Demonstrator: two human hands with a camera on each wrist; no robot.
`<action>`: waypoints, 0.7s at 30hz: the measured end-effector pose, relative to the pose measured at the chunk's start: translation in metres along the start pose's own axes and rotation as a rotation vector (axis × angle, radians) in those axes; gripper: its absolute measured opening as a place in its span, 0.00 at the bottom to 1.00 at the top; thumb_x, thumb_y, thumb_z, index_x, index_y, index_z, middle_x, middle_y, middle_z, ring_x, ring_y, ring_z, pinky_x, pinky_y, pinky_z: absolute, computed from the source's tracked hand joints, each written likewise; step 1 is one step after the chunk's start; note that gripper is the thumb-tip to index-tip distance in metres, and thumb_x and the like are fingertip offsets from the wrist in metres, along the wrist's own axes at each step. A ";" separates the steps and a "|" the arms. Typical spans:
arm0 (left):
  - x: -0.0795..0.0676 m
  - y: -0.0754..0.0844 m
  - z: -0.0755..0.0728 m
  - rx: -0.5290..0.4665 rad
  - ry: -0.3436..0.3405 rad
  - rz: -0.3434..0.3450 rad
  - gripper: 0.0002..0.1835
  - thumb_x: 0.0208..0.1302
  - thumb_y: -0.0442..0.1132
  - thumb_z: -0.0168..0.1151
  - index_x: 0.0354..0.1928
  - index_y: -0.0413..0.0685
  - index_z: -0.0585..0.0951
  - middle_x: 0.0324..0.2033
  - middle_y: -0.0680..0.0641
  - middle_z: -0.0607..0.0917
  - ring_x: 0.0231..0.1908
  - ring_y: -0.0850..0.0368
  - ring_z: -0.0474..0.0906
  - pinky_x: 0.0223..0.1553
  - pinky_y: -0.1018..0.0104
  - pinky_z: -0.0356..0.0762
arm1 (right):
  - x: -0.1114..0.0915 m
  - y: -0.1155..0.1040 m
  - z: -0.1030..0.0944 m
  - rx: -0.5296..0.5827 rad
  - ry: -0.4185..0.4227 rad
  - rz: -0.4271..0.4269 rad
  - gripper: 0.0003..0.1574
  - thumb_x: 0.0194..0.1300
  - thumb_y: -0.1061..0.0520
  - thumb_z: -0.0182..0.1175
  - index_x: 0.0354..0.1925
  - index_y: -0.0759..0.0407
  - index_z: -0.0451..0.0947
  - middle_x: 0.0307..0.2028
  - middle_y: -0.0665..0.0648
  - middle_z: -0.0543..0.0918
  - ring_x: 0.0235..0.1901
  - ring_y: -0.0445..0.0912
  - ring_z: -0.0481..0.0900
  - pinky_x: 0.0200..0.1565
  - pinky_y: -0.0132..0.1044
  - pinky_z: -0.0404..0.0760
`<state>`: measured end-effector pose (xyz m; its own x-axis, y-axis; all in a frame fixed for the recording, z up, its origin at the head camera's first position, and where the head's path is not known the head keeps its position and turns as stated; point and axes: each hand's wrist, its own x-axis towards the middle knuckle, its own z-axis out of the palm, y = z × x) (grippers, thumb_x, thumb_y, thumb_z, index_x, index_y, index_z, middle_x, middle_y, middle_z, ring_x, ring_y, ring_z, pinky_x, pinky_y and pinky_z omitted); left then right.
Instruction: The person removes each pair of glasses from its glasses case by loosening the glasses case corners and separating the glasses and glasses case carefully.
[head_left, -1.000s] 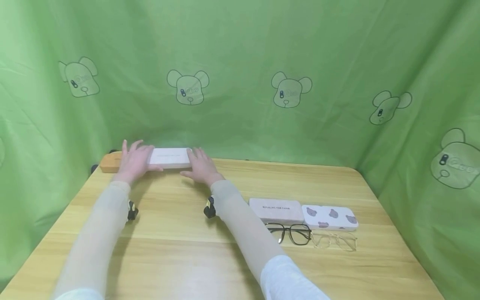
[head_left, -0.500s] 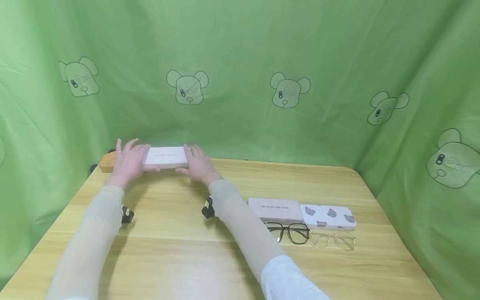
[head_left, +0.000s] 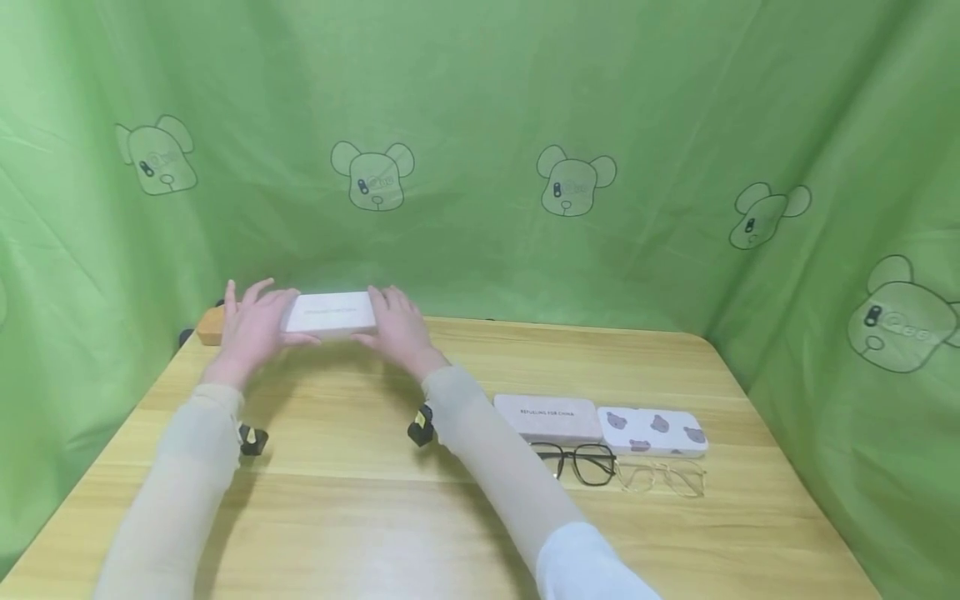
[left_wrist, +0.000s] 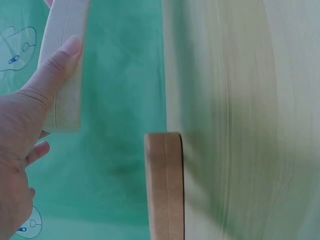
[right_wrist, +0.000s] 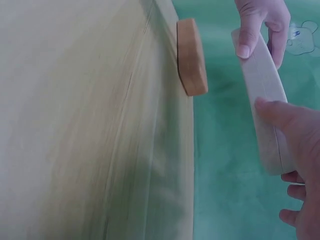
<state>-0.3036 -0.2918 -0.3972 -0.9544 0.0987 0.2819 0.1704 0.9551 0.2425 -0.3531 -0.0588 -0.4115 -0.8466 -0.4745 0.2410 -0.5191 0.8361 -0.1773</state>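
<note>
A pale, whitish glasses case [head_left: 330, 312] is held off the table at the back left, its lettered top tilted toward the head camera. My left hand [head_left: 255, 327] grips its left end, the thumb [left_wrist: 62, 57] lying along the front side. At the other end, my right hand [head_left: 401, 332] pinches it with the thumb in front and the fingers behind. An orange-brown glasses case [head_left: 211, 326] rests on the table's far left corner, partly hidden by my left hand in the head view. In the right wrist view the pale case [right_wrist: 265, 100] hangs apart from the brown one [right_wrist: 191, 57].
On the right of the wooden table [head_left: 360, 517] lie a pinkish lettered case [head_left: 549, 418] and a white bear-print case [head_left: 652, 431], side by side. Before them are black-framed glasses [head_left: 592, 465] and thin clear-looking glasses [head_left: 678, 479]. A green curtain [head_left: 465, 250] hangs behind the table.
Both hands have shifted a little to the left and slightly up, carrying the pale glasses case. The cases and glasses on the right lie as before.
</note>
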 end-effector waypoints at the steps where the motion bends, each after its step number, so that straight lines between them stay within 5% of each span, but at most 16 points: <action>1: -0.001 0.001 -0.001 -0.001 0.006 0.001 0.52 0.43 0.63 0.73 0.67 0.44 0.67 0.66 0.37 0.71 0.73 0.36 0.51 0.70 0.35 0.13 | -0.001 0.000 0.000 -0.006 0.015 0.000 0.59 0.57 0.30 0.62 0.74 0.58 0.53 0.69 0.60 0.67 0.71 0.54 0.62 0.74 0.49 0.59; 21: -0.014 0.035 -0.011 -0.024 0.040 0.026 0.51 0.42 0.62 0.75 0.67 0.47 0.69 0.66 0.40 0.73 0.73 0.37 0.52 0.71 0.31 0.21 | -0.037 0.004 -0.029 -0.031 0.102 0.040 0.56 0.55 0.30 0.63 0.70 0.59 0.61 0.65 0.60 0.72 0.68 0.54 0.66 0.71 0.49 0.66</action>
<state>-0.2821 -0.2629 -0.3827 -0.9390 0.1111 0.3254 0.2009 0.9453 0.2571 -0.3201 -0.0300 -0.3932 -0.8494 -0.4115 0.3305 -0.4801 0.8625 -0.1599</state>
